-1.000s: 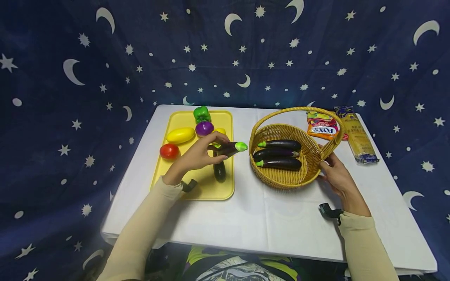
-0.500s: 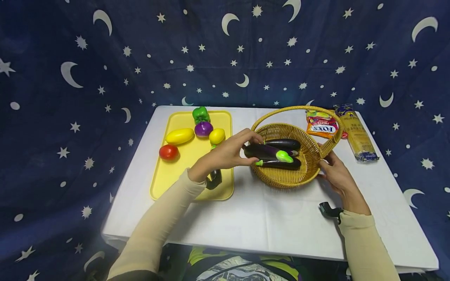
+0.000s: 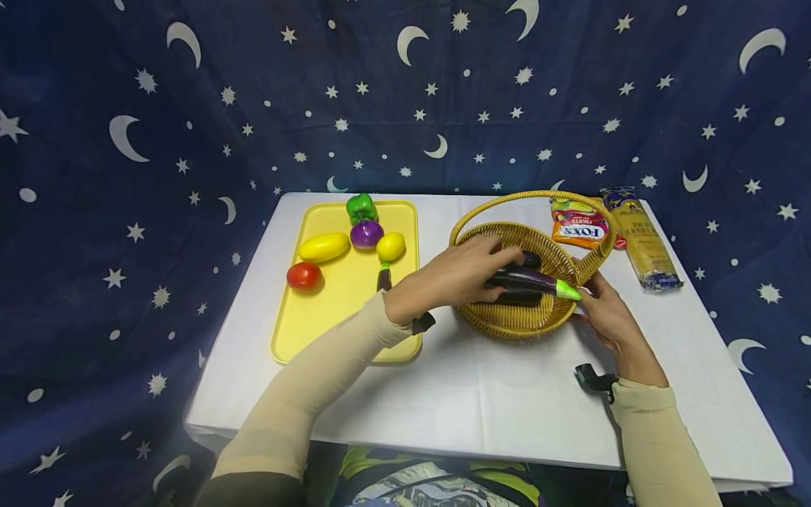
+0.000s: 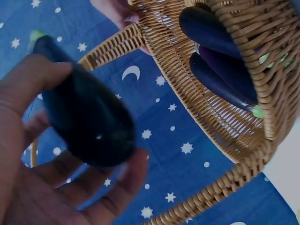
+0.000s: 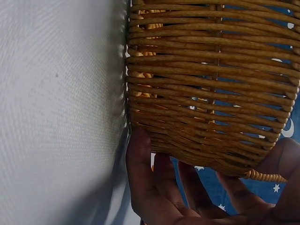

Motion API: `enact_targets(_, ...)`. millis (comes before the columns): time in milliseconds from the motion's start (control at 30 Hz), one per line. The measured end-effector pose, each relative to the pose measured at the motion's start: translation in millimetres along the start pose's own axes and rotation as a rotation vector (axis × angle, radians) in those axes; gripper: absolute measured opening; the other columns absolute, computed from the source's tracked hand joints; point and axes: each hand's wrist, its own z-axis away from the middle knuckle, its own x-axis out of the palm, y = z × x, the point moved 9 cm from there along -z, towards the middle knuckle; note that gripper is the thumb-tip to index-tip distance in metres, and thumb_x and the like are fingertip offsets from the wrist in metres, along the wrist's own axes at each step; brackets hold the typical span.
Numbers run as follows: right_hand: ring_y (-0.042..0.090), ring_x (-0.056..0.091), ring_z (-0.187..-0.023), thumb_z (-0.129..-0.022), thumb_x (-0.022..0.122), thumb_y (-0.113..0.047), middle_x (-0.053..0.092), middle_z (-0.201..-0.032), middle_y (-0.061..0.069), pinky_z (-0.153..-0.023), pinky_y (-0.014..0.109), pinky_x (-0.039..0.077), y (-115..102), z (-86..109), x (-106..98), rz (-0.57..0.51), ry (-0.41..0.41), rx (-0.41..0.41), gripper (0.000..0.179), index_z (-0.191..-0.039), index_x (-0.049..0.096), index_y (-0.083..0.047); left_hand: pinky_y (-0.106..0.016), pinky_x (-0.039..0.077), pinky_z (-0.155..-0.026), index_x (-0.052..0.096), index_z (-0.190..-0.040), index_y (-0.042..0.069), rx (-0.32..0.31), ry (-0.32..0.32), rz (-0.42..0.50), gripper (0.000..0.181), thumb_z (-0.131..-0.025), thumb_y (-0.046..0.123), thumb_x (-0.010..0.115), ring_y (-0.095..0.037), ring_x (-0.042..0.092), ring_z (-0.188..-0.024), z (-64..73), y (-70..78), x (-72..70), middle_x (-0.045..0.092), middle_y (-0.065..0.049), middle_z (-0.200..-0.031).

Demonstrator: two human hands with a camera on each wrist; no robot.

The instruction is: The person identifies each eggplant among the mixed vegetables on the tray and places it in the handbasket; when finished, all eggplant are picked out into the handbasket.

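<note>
My left hand (image 3: 459,274) holds a dark purple eggplant (image 3: 532,281) with a bright green stem end over the wicker basket (image 3: 507,329). In the left wrist view, thumb and fingers curl around that eggplant (image 4: 89,108). Below it, several other eggplants (image 4: 211,33) lie side by side in the basket, partly hidden by my hand in the head view. My right hand (image 3: 611,320) grips the basket's right side near the foot of its handle. The right wrist view shows its fingers (image 5: 140,164) against the woven wall (image 5: 211,84).
Left of the basket, a yellow tray (image 3: 342,310) bears a green pepper (image 3: 362,208), a purple onion-like vegetable (image 3: 367,234), a lemon (image 3: 391,246), a long yellow fruit (image 3: 324,248), a tomato (image 3: 305,277) and another eggplant (image 3: 384,279). Behind right lie a Fox's bag (image 3: 578,224) and a noodle-like packet (image 3: 648,243).
My left hand has carried the eggplant rightward from above the tray to over the basket, its green end now near the basket's right rim. My right hand has stayed on the basket.
</note>
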Motion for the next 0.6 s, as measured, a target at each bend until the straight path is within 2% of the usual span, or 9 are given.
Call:
enact_targets(133, 0.037, 0.037, -0.150, -0.115, 0.036, -0.025, 0.014, -0.174, 0.027, -0.087, 0.026, 0.062, 0, 0.4, 0, -0.002, 0.006, -0.008, 0.067, -0.172, 0.005, -0.036, -0.034, 0.057, -0.078, 0.056, -0.138, 0.028, -0.043, -0.108, -0.084, 0.047, -0.098, 0.041, 0.077, -0.017, 0.061, -0.100, -13.7, -2.0, 14.4, 0.060, -0.001, -0.114)
enact_targets(200, 0.037, 0.037, -0.149, -0.114, 0.036, -0.023, 0.015, -0.174, 0.027, -0.084, 0.022, 0.060, 0, 0.6, 0, -0.007, 0.009, -0.010, 0.067, -0.172, 0.005, -0.034, -0.035, 0.058, -0.082, 0.056, -0.137, 0.028, -0.045, -0.163, -0.122, 0.047, -0.098, 0.043, 0.076, -0.017, 0.063, -0.105, -19.8, -1.6, 22.3, 0.062, -0.001, -0.118)
enact_targets(333, 0.042, 0.035, -0.151, -0.114, 0.037, -0.020, 0.015, -0.174, 0.028, -0.083, 0.021, 0.060, -1, -0.3, -2, -0.013, 0.011, -0.017, 0.068, -0.173, 0.005, -0.032, -0.038, 0.059, -0.092, 0.055, -0.139, 0.027, -0.036, -0.262, -0.180, 0.051, -0.097, 0.043, 0.077, -0.020, 0.064, -0.118, -32.4, 4.2, 35.4, 0.063, -0.004, -0.130)
enact_targets(500, 0.041, 0.035, -0.151, -0.113, 0.037, -0.019, 0.016, -0.174, 0.028, -0.083, 0.021, 0.061, -2, -1.5, -3, -0.024, 0.010, -0.022, 0.069, -0.173, 0.005, -0.033, -0.040, 0.059, -0.096, 0.053, -0.143, 0.027, -0.051, -0.341, -0.238, 0.054, -0.097, 0.043, 0.077, -0.023, 0.063, -0.125, -47.0, 10.3, 49.2, 0.061, -0.006, -0.138)
enact_targets(600, 0.041, 0.037, -0.150, -0.113, 0.038, -0.020, 0.018, -0.173, 0.028, -0.083, 0.022, 0.061, -1, -1.6, -3, -0.017, 0.012, -0.029, 0.068, -0.173, 0.006, -0.031, -0.042, 0.059, -0.100, 0.050, -0.151, 0.027, -0.050, -0.381, -0.270, 0.058, -0.100, 0.041, 0.074, -0.026, 0.062, -0.129, -53.7, 12.8, 59.4, 0.059, -0.009, -0.145)
